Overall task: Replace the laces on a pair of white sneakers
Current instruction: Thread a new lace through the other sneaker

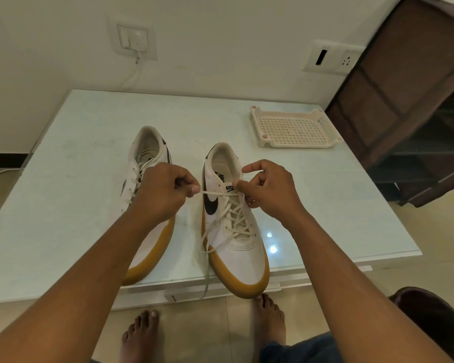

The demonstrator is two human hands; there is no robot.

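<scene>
Forearms (89,284) lead to the swoosh sneaker (243,254) on the tabletop (84,153). My left hand (165,192) pinches its lace (231,213) taut just left of it; my right hand (270,189) pinches lace at its top end. Nearly laced, I judge; the other sneaker (148,145), leftward, shows laces too.

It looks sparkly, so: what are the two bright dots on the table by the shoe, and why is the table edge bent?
Head view: the bright dots are light reflecting off the glossy pale table top, beside the white, tan-soled sneaker; in the head view too, the wide-angle lens curves the table's edges and enlarges the near forearms.
</scene>
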